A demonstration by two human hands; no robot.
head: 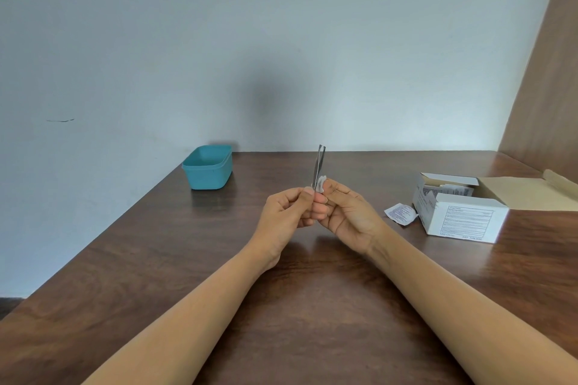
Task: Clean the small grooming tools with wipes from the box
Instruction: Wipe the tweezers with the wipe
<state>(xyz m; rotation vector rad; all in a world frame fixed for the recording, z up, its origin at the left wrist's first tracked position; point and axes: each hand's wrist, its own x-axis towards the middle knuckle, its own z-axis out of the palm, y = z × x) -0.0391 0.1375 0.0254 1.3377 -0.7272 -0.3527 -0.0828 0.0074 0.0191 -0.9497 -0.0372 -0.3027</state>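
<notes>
Metal tweezers [319,164] stand upright above the middle of the table, tips pointing up. My left hand [286,216] pinches their lower end between thumb and fingers. My right hand [348,214] pinches a small white wipe [321,183] against the tweezers' lower shaft, right beside my left thumb. The white wipe box [459,212] lies open on the table to the right, with packets showing inside.
A torn white wipe packet [401,212] lies just left of the box. A teal plastic tub [209,167] stands at the back left near the wall. The brown wooden table [297,291] ends at a left edge; a wooden panel rises at right.
</notes>
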